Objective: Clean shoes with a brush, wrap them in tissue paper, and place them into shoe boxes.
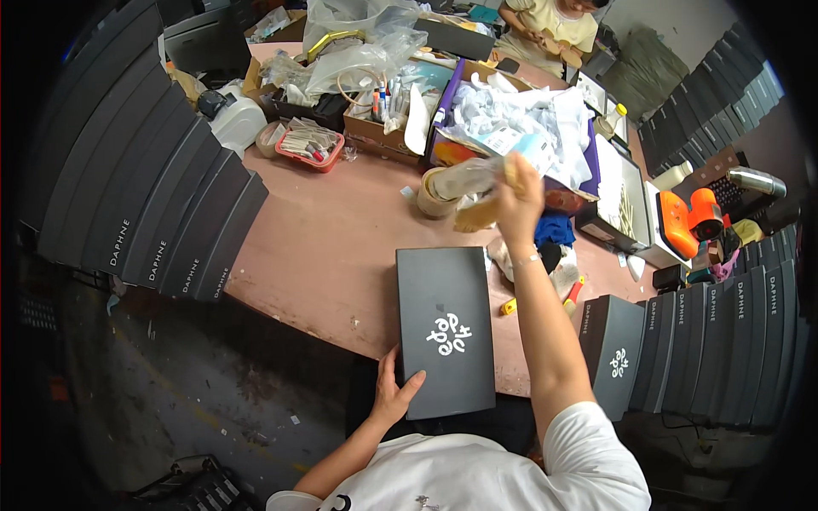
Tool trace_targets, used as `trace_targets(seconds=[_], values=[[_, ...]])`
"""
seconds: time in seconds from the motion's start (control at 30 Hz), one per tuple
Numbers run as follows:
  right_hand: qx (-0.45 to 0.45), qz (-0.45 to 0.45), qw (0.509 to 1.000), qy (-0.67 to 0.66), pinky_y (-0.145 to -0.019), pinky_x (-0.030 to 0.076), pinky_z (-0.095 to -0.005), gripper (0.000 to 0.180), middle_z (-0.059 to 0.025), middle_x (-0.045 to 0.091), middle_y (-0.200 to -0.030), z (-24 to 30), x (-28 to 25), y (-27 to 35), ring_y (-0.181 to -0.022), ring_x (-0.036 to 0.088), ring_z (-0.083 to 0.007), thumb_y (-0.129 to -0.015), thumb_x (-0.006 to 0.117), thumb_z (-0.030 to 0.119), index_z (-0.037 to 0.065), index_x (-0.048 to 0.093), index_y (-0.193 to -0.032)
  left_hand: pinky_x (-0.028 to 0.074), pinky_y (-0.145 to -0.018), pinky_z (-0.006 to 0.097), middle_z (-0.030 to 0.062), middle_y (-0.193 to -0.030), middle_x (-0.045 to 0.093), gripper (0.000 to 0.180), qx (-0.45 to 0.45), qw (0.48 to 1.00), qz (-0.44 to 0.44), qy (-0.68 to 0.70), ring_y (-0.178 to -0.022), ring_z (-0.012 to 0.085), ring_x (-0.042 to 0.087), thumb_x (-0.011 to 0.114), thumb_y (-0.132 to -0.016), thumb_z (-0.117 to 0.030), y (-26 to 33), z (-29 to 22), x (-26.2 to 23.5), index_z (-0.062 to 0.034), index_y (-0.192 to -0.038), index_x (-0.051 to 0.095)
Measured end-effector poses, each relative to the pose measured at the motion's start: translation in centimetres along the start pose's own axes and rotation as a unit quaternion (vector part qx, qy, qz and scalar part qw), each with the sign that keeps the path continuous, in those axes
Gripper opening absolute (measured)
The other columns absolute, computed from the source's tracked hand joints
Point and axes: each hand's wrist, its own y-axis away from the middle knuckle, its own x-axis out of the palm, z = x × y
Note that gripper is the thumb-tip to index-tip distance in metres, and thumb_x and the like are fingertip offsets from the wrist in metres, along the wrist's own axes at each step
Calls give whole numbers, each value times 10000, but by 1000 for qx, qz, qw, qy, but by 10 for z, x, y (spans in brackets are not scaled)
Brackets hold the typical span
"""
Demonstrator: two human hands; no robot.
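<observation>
A closed dark grey shoe box (443, 289) with white lettering lies at the table's front edge, jutting toward my body. My left hand (396, 390) grips its near left side, thumb on the lid and fingers along the wall. Beyond the box, my right hand (520, 200) is raised with fingers closed round something partly hidden. A tan, flat-looking piece (475, 213) and clear plastic (464, 177) show beside those fingers; their exact kind is unclear. Rolls of tape (433, 203) stand just left of the right hand.
Stacked dark shoe boxes (196, 230) rise at left, with more boxes (716, 341) at right. A carton of white crumpled wrapping (520, 111), a red tray of sticks (311, 145) and an orange tool (677, 221) occupy the table. A person (554, 34) sits across.
</observation>
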Motion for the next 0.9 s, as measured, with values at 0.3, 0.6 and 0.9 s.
trace_targets(seconds=[0.3, 0.6, 0.9], values=[[34, 435, 888, 145, -792, 497, -374, 291, -152, 581, -1024, 74, -53, 7, -928, 604, -306, -909, 602, 180, 102, 630, -1188, 325, -1066, 444, 241, -1345, 407, 823, 3, 1000, -12, 6, -1267, 351, 397, 670, -834, -475, 0, 4, 3, 20, -1406, 344], [-142, 426, 866, 221, -1031, 333, -474, 401, -113, 509, -1294, 147, -127, 184, -1221, 450, -282, -812, 626, 187, 65, 608, -1193, 249, -1111, 500, 229, -1421, 371, 699, 194, 955, -107, -197, -1351, 371, 327, 663, -871, -326, 3, -31, 1, 12, -1409, 372], [-77, 444, 888, 95, -1114, 259, -531, 488, -99, 542, -1280, 128, -150, 205, -1297, 424, -329, -706, 645, 16, 57, 614, -1191, 135, -1081, 679, 109, -1431, 435, 568, 314, 809, 151, -474, -1410, 283, 267, 648, -851, -321, 2, -69, 4, -1, -1305, 532]])
